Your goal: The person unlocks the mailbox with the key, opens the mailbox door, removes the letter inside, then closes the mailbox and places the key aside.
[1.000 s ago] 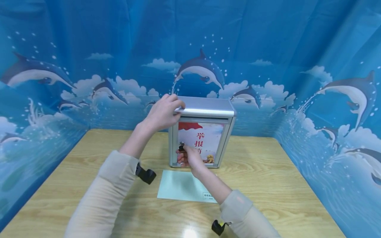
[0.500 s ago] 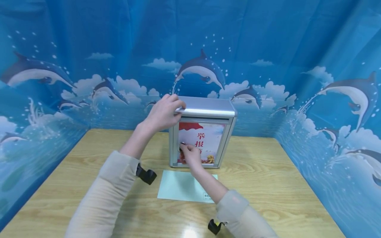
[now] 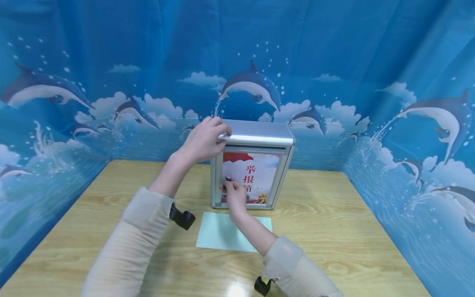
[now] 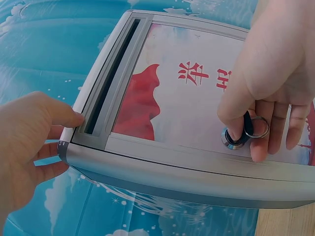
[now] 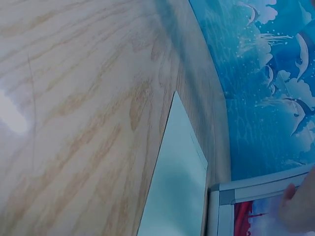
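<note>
Your left hand [image 3: 202, 142] grips the top left corner of the silver metal letter box with the red-and-white poster front [image 3: 256, 173], upright at mid-counter. Your right hand [image 3: 234, 194] pinches the small black-headed key [image 4: 244, 129] in the front lock — ring dangling. A pale green paper envelope [image 3: 222, 233] lies flat just before the box on the light wooden counter [image 3: 334, 231].

A light wooden tabletop [image 3: 334, 231] with visible grain fills the foreground; blue cloth [image 3: 111, 62] printed with leaping dolphins, white clouds and bubbles hangs behind and along both sides; a bright glare spot [image 3: 236, 290] shines on the near edge.
</note>
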`<state>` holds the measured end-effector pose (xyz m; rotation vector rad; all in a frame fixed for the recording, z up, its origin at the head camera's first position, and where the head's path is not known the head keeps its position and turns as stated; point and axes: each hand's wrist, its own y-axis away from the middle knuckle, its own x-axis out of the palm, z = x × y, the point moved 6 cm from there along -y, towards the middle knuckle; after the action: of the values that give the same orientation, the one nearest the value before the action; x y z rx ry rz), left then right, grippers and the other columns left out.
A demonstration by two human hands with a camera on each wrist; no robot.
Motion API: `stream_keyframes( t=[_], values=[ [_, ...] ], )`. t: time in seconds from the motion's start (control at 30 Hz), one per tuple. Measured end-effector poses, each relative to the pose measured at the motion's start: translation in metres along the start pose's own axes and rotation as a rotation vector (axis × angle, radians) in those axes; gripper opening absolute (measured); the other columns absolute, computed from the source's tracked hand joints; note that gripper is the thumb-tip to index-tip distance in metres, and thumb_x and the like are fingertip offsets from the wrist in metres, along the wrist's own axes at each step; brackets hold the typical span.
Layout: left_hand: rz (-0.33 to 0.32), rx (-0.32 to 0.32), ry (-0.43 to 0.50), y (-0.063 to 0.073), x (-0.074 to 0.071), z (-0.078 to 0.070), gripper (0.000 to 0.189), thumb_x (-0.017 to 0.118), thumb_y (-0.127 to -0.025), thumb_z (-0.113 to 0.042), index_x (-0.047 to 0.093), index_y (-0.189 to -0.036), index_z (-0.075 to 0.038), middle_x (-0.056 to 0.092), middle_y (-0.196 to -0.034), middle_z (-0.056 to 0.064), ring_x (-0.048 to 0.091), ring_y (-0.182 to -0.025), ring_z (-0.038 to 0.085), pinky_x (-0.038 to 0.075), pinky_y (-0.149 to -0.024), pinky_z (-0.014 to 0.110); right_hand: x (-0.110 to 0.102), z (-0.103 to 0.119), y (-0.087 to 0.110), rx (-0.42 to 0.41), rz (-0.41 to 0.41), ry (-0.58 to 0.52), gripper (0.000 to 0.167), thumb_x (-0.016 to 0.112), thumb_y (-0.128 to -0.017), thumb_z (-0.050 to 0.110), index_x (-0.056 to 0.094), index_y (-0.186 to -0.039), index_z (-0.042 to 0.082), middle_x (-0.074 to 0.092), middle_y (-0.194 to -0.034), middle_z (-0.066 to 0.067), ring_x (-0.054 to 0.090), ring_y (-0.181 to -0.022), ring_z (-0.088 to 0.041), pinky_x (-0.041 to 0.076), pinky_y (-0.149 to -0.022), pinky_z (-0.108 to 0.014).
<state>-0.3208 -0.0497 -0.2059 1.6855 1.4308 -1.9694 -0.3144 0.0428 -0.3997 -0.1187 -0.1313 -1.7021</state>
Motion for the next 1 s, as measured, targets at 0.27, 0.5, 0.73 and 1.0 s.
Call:
stream_keyframes(
  t=[0.27,0.5,0.73,1.0],
  values=[
    [-0.001,-0.006,-0.01,-0.002,-0.001,0.0,0.018,0.063,-0.087,-0.01,0.065,-0.105,-0.008,0.055,-0.099,0.008,0.045,-0.091,0.024,0.042,-0.079,0.035,0.001,0.003,0.004,-0.034,-0.02,0.015,0.02,0.045,-0.091,0.008,0.058,-0.078,-0.001,0.053,-0.074,-0.002,0.044,-0.057,-0.013,0.04,-0.054,-0.025],
    [0.0,-0.009,0.003,0.0,0.001,0.0,0.019,0.063,-0.087,-0.01,0.065,-0.105,-0.007,0.055,-0.099,0.009,0.046,-0.091,0.025,0.042,-0.079,0.036,-0.004,0.006,0.013,-0.008,0.047,0.132,0.023,0.047,-0.089,0.012,0.058,-0.073,0.0,0.052,-0.067,0.0,0.045,-0.059,-0.01,0.041,-0.056,-0.025],
    [0.003,-0.008,-0.003,0.0,0.002,-0.001,0.019,0.061,-0.088,-0.011,0.064,-0.107,-0.007,0.056,-0.102,0.009,0.045,-0.095,0.026,0.042,-0.081,0.038,-0.014,0.015,0.02,-0.068,0.294,0.454,0.028,0.049,-0.09,0.015,0.055,-0.066,0.002,0.058,-0.063,-0.002,0.051,-0.058,-0.011,0.043,-0.053,-0.025],
    [0.042,-0.034,-0.028,-0.001,0.002,0.002,0.02,0.061,-0.089,-0.013,0.063,-0.108,-0.01,0.055,-0.103,0.007,0.044,-0.094,0.024,0.041,-0.08,0.036,-0.05,0.018,0.02,-0.207,0.408,0.863,0.032,0.052,-0.089,0.016,0.048,-0.057,0.011,0.052,-0.054,0.001,0.037,-0.046,-0.011,0.032,-0.046,-0.025]
  ],
)
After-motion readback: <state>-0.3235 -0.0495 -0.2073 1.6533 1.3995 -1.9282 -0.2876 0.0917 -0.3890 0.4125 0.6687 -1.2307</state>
